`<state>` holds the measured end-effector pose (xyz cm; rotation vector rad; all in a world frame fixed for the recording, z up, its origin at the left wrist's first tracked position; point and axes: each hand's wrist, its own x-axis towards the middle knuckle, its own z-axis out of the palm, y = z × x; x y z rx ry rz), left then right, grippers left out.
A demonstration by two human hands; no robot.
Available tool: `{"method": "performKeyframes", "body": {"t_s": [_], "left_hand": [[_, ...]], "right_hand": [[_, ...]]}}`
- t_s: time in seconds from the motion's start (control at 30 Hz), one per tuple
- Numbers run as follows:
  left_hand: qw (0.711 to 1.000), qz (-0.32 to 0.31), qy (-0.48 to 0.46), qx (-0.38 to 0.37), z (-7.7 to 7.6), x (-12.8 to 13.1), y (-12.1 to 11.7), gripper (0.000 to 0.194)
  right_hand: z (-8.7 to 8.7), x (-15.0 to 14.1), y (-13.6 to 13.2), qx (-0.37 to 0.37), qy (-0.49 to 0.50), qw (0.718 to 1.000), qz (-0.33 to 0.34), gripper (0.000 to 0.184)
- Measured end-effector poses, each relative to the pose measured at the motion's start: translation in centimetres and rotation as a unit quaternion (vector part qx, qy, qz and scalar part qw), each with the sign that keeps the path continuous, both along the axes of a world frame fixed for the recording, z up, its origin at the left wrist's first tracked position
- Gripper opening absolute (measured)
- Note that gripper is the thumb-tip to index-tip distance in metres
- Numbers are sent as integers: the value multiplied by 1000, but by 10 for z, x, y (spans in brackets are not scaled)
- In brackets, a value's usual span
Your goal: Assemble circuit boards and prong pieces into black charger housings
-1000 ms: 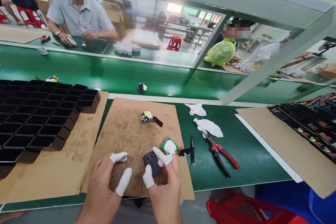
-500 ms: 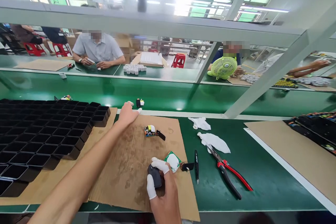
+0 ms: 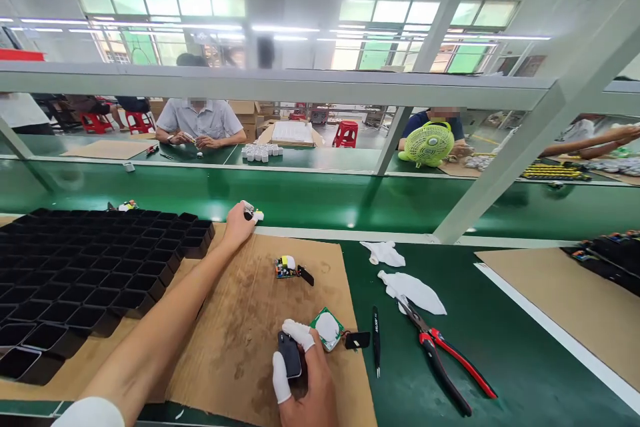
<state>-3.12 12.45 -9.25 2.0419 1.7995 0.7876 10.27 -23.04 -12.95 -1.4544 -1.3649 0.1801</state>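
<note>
Head view: our left hand (image 3: 238, 223) pinches a small part (image 3: 259, 215), requiring steadiness; our right hand (image 3: 314, 383) grips a black case (image 3: 291, 356).

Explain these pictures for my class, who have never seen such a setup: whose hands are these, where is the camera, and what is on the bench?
There is no robot here: these are a person's own hands, with white covers on fingertips. Every picture comes from one camera worn on the head, looking forward and down.

The right hand holds a black case over the cardboard. The left hand reaches to the far side, fingers at a small part; its grip is hard to make out.

Two circuit boards lie on the cardboard. To the right are tweezers, pliers and two white scraps; to the left, many open black boxes.
</note>
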Motion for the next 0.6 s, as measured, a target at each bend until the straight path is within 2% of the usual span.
{"method": "performKeyframes", "body": {"t_s": [0.13,0.33,0.5,0.6], "left_hand": [[999,28,39,-19,0,-8,2,40],[993,59,86,-48,10,1,15,43],[993,44,107,-26,39,6,18,41],[993,9,114,-2,57,6,6,41]], "right_hand": [[-4,2,2,-1,-4,1000,6,30],[-8,1,3,10,-18,1000,1,30],[-10,-3,2,11,-23,1000,-18,31],[-8,-4,0,11,-27,999,-26,29]]}}
